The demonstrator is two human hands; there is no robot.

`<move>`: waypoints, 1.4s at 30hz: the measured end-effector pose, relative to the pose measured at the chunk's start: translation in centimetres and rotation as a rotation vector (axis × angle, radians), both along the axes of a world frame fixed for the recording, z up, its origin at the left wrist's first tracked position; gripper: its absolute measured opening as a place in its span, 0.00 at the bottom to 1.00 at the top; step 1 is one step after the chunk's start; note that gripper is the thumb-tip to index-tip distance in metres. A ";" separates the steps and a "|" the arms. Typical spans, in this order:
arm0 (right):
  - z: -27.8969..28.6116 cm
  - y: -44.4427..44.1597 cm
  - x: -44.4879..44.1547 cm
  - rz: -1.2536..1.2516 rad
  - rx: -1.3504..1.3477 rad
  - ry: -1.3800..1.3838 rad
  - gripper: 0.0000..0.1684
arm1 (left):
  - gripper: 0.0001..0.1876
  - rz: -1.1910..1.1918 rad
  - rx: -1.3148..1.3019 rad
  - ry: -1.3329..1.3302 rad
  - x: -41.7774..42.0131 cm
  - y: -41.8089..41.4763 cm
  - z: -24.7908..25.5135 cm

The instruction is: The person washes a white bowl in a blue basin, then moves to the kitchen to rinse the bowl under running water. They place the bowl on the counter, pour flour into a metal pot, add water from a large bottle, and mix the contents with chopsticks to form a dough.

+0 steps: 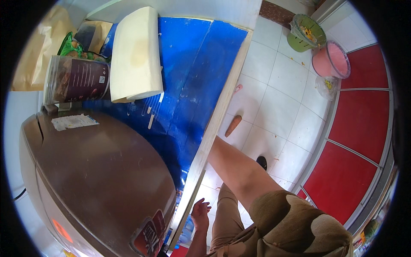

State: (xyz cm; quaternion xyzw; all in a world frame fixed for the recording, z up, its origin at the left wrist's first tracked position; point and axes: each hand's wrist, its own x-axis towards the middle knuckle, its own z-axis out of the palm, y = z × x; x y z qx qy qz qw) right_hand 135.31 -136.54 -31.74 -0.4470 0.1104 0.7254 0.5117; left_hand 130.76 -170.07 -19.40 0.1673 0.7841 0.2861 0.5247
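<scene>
My left hand (200, 212) hangs beside a thin panel edge (189, 208) below the counter. Its fingers are loosely bent and apart, with nothing seen in them. My right forearm (240, 167) reaches under the pale counter edge (210, 141), which hides the right hand and whatever it touches. A carrot (233, 126) lies on the white tiled floor (269, 106), just past that forearm. Near the counter edge, a small pink object (238, 88) is partly covered. Above, on the blue counter surface (189, 80), lies a roll of paper towels (136, 57).
A brown rounded appliance (106, 170), perhaps a rice cooker, fills the near left. Behind it are a labelled plastic jar (80, 78), a green food bag (71, 46) and a brown paper bag (40, 51). Green (300, 40) and pink bins (327, 61) stand by red cabinets (343, 154).
</scene>
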 end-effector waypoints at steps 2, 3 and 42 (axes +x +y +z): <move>0.1 0.0 0.2 -0.020 0.011 0.023 0.18 | 0.13 0.037 -0.010 -0.017 -0.1 -0.1 -0.2; 0.0 0.1 0.4 -0.030 0.019 0.031 0.18 | 0.13 0.054 -0.016 -0.030 0.1 0.2 -0.2; 55.7 -49.7 37.6 -0.558 -0.091 -0.332 0.20 | 0.13 -1.239 0.279 -0.406 31.3 15.1 17.3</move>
